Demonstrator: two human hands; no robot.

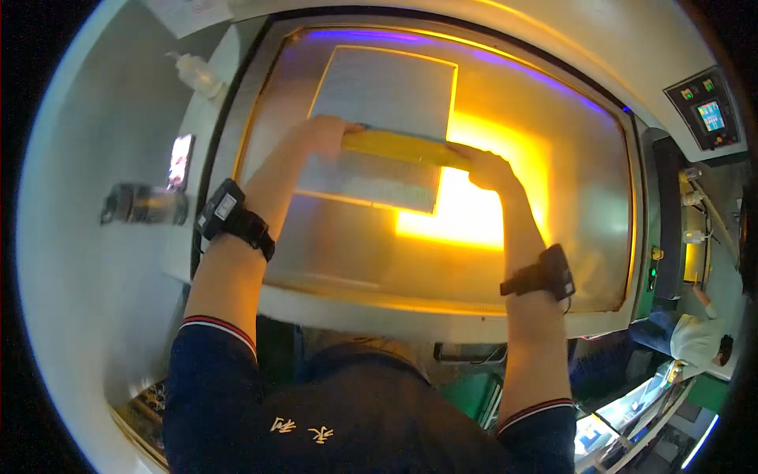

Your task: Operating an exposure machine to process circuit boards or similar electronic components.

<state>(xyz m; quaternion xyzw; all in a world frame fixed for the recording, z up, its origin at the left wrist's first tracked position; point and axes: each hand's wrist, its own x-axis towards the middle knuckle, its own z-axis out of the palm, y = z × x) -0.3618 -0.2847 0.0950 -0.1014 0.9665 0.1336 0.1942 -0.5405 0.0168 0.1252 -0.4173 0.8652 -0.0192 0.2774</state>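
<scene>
My left hand (328, 138) and my right hand (487, 167) grip opposite ends of a long, narrow yellow strip (404, 148), fingers closed on it. It may be the edge of a thin sheet or film; its exact kind cannot be made out. Beneath it lies a grey rectangular panel (387, 87) with glowing yellow edges, and the strip crosses its lower half. This panel rests on a framed, shiny work surface (339, 268). Bright yellow light (466, 213) shows right of and below the panel. Each of my wrists carries a black strapped device.
On the left ledge are a white bottle (197, 75), a lit phone (180, 158) and a dark see-through bottle (150, 205). A control panel with a screen (703, 108) is at upper right. Another person (695, 340) works at far right, beside a lit table (632, 403).
</scene>
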